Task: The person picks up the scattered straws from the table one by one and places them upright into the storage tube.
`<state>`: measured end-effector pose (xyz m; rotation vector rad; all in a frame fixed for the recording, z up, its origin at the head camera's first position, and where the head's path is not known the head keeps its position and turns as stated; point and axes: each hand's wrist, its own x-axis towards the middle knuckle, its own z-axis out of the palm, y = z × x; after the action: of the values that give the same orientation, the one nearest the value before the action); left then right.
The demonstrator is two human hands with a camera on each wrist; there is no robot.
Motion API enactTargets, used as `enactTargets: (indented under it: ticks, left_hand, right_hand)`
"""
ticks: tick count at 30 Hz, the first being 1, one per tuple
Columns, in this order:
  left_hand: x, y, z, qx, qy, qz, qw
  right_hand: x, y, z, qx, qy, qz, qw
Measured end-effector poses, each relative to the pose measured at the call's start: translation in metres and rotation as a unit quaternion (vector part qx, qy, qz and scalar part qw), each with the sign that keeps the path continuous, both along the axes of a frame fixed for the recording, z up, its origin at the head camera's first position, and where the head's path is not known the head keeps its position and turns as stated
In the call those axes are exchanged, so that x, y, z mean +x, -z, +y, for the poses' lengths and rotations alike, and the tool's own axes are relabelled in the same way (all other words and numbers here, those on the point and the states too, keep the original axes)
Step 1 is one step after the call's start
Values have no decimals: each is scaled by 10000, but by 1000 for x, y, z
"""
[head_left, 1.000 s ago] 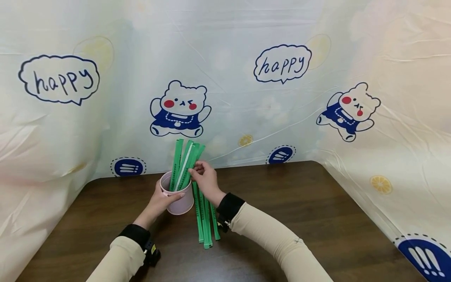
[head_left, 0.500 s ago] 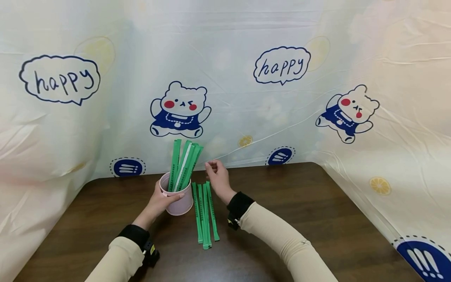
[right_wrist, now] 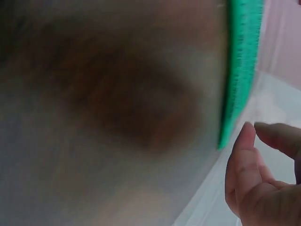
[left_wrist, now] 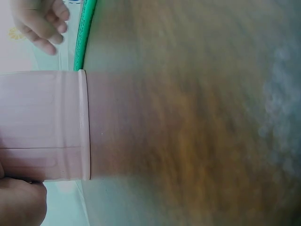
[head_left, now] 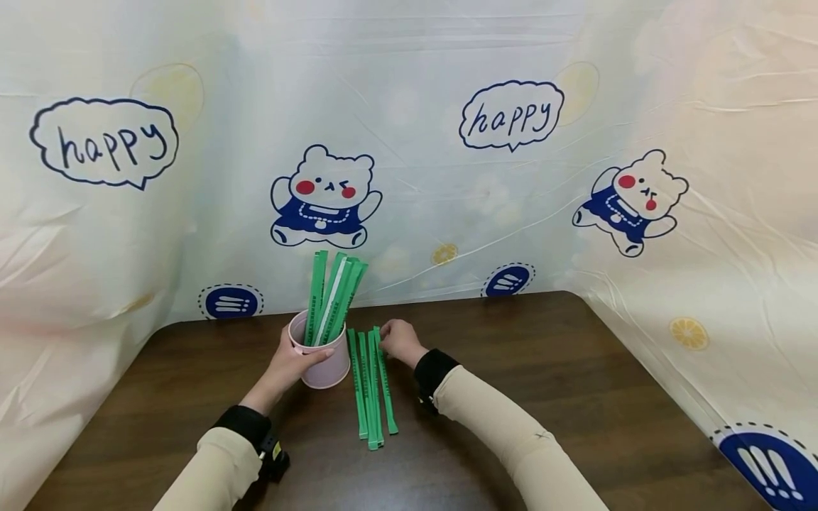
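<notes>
A pink cup (head_left: 326, 367) stands on the table with several slim green stick packets (head_left: 332, 298) upright and leaning in it. My left hand (head_left: 290, 365) grips the cup's side, thumb across its front; the left wrist view shows the cup (left_wrist: 42, 125) sideways with part of that hand (left_wrist: 21, 202). Right of the cup lie several more green stick packets (head_left: 371, 390) side by side. At their far ends is my right hand (head_left: 401, 341). In the right wrist view its thumb and index fingertips (right_wrist: 248, 129) nearly meet beside a packet (right_wrist: 242, 61), with nothing between them.
The brown wooden table (head_left: 511, 397) extends to both sides and toward me. A pale printed cloth (head_left: 415, 142) with bears and "happy" bubbles hangs behind and along the sides. Black straps with small cameras circle both wrists.
My right hand has left the packets in the cup, moved right, then come down to the far end of the lying packets. My left hand keeps its grip on the cup.
</notes>
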<state>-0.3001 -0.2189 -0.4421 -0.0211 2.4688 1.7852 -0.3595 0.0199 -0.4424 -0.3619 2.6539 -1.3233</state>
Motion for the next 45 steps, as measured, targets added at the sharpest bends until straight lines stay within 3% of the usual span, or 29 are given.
enactTargets:
  ticks: [11, 17, 24, 25, 26, 32, 33, 35, 40, 45]
  left_hand:
    - [-3, -2, 0, 0, 16, 58, 10000]
    - [-3, -6, 1, -80, 64, 53, 9999]
    - [-5, -10, 1, -18, 49, 107, 9999]
    - [-6, -11, 1, -24, 48, 115, 9999]
    - [-6, -12, 0, -34, 53, 124, 9999]
    - [-5, -11, -2, -69, 39, 130, 9999]
    - [-5, -10, -2, -76, 31, 133, 9999]
    - [-4, -7, -2, -59, 7, 151, 9999]
    - [-1, 0, -2, 15, -2, 138, 9999]
    - [0, 2, -2, -15, 0, 75, 10000]
  right_hand:
    - [-2, 7, -8, 429, -189, 105, 9988]
    - [-2, 3, -7, 416, -53, -193, 9989]
    - [-5, -18, 8, -319, 275, -760, 9962]
    - [-9, -21, 11, -497, 298, -841, 9948]
    - [-31, -3, 18, -692, 221, -766, 9944]
    - [-45, -40, 35, -1256, 443, -436, 9901]
    - [-26, -71, 34, -1318, 583, -461, 9885]
    - [-25, -88, 38, -1601, 593, -296, 9849]
    - [-25, -122, 45, -2331, 438, 148, 9713]
    - [-22, -150, 40, -2745, 544, 576, 9583]
